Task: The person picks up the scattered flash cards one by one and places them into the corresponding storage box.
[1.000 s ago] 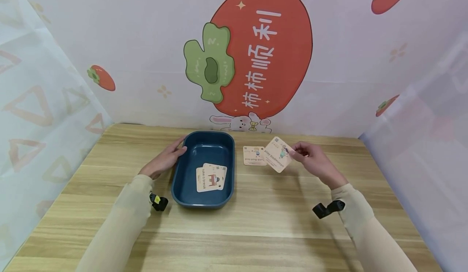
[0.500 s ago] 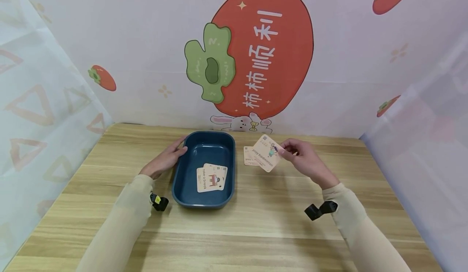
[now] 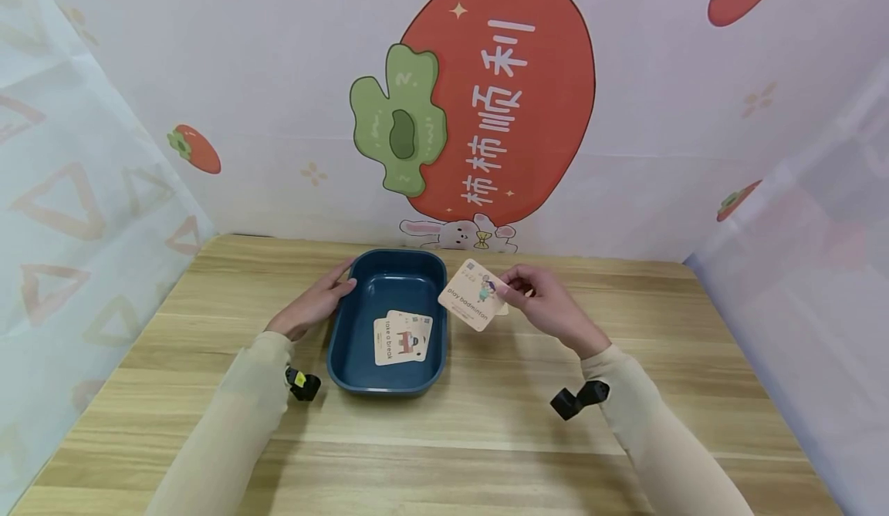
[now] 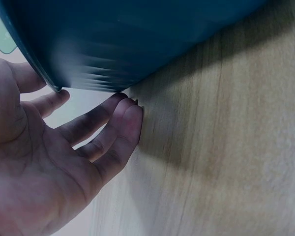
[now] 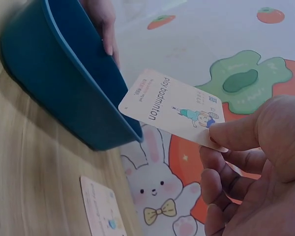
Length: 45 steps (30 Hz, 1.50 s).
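Note:
In the head view, my right hand point(image 3: 549, 304) pinches a square card printed "play badminton" point(image 3: 468, 300) by one corner. The card is held up beside the right rim of a deep blue plastic tray point(image 3: 441, 346). My left hand point(image 3: 312, 304) holds the tray's left rim, thumb over the edge and fingers outside, as the left wrist view shows fingers point(image 4: 123, 128) by the outer wall. Inside the tray lie overlapping cards, the top one reading "take a break" point(image 3: 399, 340). Another card point(image 5: 102, 209) lies on the table below the held card, mostly hidden in the head view.
A wood-grain table point(image 3: 486, 454) carries everything. At its back stands a white cloth backdrop point(image 3: 278, 53) with a large persimmon print and a rabbit; more printed cloth hangs on both sides. Small black cameras sit at both wrists.
My right hand has moved left with the badminton card, from right of the ping-pong card to the tray's right rim, now covering most of that card. My left hand and the tray stay still.

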{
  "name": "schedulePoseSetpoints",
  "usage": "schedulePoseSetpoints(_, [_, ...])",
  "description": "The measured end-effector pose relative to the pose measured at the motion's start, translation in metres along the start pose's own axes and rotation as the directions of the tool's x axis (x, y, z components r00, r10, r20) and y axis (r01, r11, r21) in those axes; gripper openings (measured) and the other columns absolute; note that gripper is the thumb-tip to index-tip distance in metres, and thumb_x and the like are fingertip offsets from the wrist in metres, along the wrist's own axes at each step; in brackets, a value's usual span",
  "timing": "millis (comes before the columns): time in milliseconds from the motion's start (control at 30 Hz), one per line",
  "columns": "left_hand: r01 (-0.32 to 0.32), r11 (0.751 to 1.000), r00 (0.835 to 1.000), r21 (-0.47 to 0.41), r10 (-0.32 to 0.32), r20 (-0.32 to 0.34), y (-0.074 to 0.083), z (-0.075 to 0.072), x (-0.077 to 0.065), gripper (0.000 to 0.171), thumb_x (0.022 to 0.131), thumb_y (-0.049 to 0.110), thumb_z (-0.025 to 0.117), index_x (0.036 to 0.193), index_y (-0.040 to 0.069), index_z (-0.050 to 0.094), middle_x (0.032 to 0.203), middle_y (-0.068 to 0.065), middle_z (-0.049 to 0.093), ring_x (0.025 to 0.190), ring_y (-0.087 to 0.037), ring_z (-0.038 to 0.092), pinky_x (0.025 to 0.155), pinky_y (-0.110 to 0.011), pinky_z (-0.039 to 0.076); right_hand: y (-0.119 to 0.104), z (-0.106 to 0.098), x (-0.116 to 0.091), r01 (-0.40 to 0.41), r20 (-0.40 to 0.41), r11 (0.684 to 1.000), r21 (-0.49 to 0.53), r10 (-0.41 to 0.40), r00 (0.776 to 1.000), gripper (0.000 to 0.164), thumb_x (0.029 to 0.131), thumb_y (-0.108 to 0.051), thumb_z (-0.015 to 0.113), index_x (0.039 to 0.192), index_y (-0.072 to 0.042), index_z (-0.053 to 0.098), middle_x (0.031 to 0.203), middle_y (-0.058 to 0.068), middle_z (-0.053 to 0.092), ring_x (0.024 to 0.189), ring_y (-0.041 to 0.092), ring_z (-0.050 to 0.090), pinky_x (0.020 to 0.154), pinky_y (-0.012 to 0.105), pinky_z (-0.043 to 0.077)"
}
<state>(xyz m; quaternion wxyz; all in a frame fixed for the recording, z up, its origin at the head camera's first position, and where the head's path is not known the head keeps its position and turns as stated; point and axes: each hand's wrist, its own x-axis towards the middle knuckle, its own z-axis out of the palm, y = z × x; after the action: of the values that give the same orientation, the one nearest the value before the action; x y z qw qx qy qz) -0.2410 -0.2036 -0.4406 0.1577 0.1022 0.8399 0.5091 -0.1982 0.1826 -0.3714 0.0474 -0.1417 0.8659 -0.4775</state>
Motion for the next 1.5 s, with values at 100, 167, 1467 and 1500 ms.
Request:
schedulePoseSetpoints(100, [-0.001, 1.0, 1.0, -0.004, 0.001, -0.001, 0.001, 0.001, -0.001, 0.062, 0.112, 0.029, 0.036, 0.165, 0.014, 0.007, 0.169, -0.018, 0.002, 0.152, -0.046, 0.006, 0.117, -0.068, 0.011, -0.001, 0.007, 0.003, -0.004, 0.012, 1.0, 0.012, 0.004, 1.0, 0.011, 0.101, -0.008, 0.063, 0.105, 0.0, 0.067, 0.096, 0.012, 0.065, 0.081, 0.024, 0.053, 0.066, 0.031, 0.045])
schedulePoseSetpoints(167, [0.0, 1.0, 1.0, -0.007, 0.0, 0.0, 0.002, 0.001, 0.0, 0.062, 0.112, 0.028, 0.036, 0.165, 0.013, 0.007, 0.169, -0.018, 0.002, 0.152, -0.046, 0.005, 0.117, -0.069, 0.01, -0.002, 0.012, 0.005, -0.007, 0.016, 1.0, 0.018, 0.007, 1.0, 0.011, 0.101, -0.008, 0.063, 0.106, 0.0, 0.067, 0.096, 0.012, 0.065, 0.082, 0.026, 0.053, 0.066, 0.031, 0.045])
schedulePoseSetpoints(1467, [0.021, 1.0, 1.0, 0.004, -0.021, 0.0, 0.0, 0.0, 0.001, 0.061, 0.112, 0.03, 0.035, 0.165, 0.015, 0.008, 0.169, -0.019, 0.007, 0.152, -0.046, 0.011, 0.116, -0.068, 0.016, 0.006, 0.075, 0.027, 0.012, 0.085, 0.994, -0.109, -0.003, 0.996, 0.014, 0.094, -0.021, 0.076, 0.088, -0.011, 0.068, 0.079, 0.002, 0.06, 0.075, 0.019, 0.053, 0.063, 0.03, 0.044])
schedulePoseSetpoints(1500, [0.021, 1.0, 1.0, 0.007, -0.021, 0.0, 0.0, 0.0, 0.002, 0.061, 0.112, 0.03, 0.035, 0.165, 0.015, 0.008, 0.169, -0.019, 0.007, 0.152, -0.046, 0.011, 0.116, -0.068, 0.016, 0.006, 0.076, 0.027, 0.016, 0.085, 0.993, -0.114, -0.006, 0.996, 0.015, 0.093, -0.021, 0.077, 0.087, -0.011, 0.068, 0.079, 0.002, 0.06, 0.075, 0.019, 0.053, 0.063, 0.03, 0.044])
